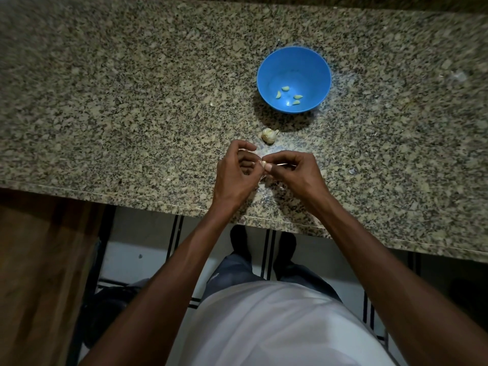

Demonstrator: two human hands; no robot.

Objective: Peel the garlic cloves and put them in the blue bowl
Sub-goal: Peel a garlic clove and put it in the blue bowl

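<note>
Speckled granite counter (132, 101), striped floor (148, 233)

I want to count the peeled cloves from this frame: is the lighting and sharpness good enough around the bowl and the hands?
Head view: dim; blue bowl sharp enough to count four cloves, casting a shadow toward the garlic head; counter edges bowed and blurred by the wide lens; the clove between left hand and right hand is tiny, mostly hidden.

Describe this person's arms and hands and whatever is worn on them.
Both arms are bare as far up as the view shows; no sleeve shows on them. The left hand and right hand wear no gloves, and no watch, bracelet or ring shows. Fingernails look short and unpainted. A white top covers the torso below.
</note>
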